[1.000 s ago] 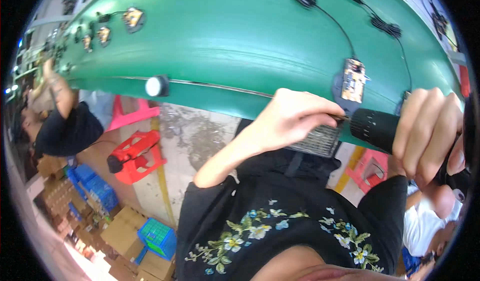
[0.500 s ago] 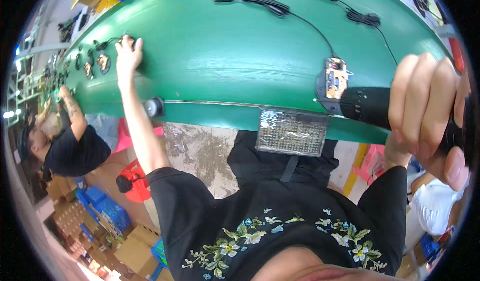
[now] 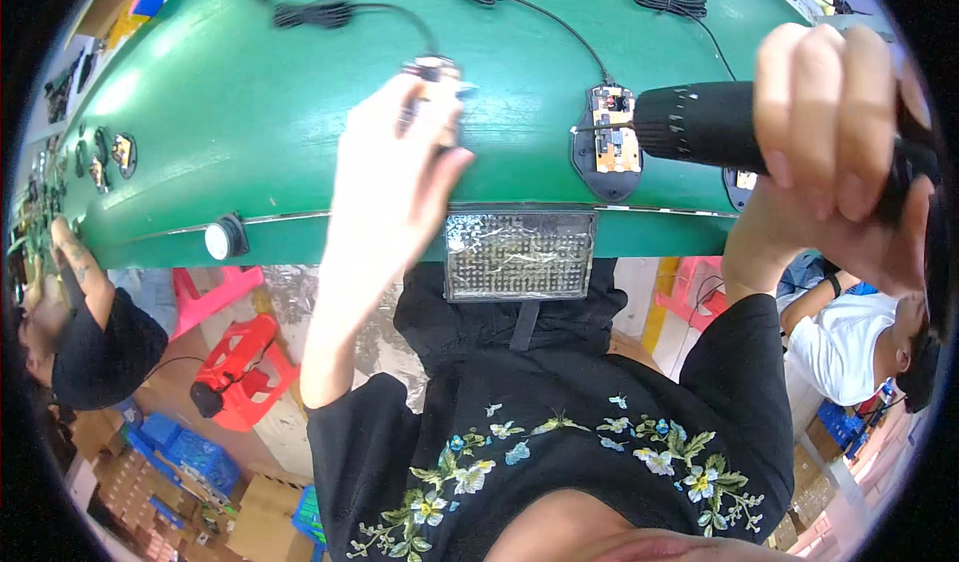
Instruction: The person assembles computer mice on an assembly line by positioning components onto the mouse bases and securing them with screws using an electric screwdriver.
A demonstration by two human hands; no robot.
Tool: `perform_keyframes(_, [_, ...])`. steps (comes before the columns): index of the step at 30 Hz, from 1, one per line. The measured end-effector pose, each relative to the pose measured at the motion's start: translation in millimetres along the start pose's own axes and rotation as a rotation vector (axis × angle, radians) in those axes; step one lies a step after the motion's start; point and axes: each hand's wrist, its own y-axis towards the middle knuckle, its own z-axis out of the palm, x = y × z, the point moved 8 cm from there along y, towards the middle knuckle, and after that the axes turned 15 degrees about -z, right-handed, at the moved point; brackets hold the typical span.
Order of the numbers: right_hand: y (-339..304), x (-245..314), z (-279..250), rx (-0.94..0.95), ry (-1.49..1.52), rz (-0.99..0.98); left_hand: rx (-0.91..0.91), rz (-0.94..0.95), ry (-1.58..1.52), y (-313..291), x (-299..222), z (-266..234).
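My right hand (image 3: 829, 112) is wrapped around a black power screwdriver (image 3: 699, 125), held sideways above the green workbench. Its thin bit crosses over an opened computer mouse (image 3: 606, 162), a dark oval base with a tan circuit board and a coiled black cable. Whether the bit touches the board I cannot tell. My left hand (image 3: 395, 152), smeared by motion, grips a second opened mouse (image 3: 432, 67) by its body. That mouse trails a cable bundle (image 3: 315, 12) toward the far left. Its underside is hidden behind my fingers.
A clear-covered panel (image 3: 519, 255) sits at the bench's near edge, with a round white-topped fixture (image 3: 226, 236) to its left. Another opened mouse (image 3: 740, 184) lies partly under my right arm. More boards (image 3: 123, 154) lie far left. Co-workers sit at both sides; a red stool (image 3: 240, 372) stands below.
My left hand has come from the far left toward the middle, bringing the second mouse and its cable. The screwdriver's bit now shows over the first mouse's board. The whole view has shifted.
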Motion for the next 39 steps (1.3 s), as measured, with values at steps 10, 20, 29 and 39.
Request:
perform_keyframes(10, [-6, -57, 4, -0.544, 0.039, 0.177, 0.222, 0.089, -0.147, -26, -46, 21])
perform_keyframes(20, [-16, -77, -1, -0.44, -0.019, 0.12, 0.511, 0.252, -0.267, -23, -31, 19])
perform_keyframes(29, [-13, -86, 0, -0.602, -0.003, 0.217, 0.486, 0.29, -0.144, -21, -31, 16])
perform_keyframes(39, [-14, -50, -19, -0.305, 0.053, 0.074, 0.418, 0.316, -0.085, -25, -37, 13])
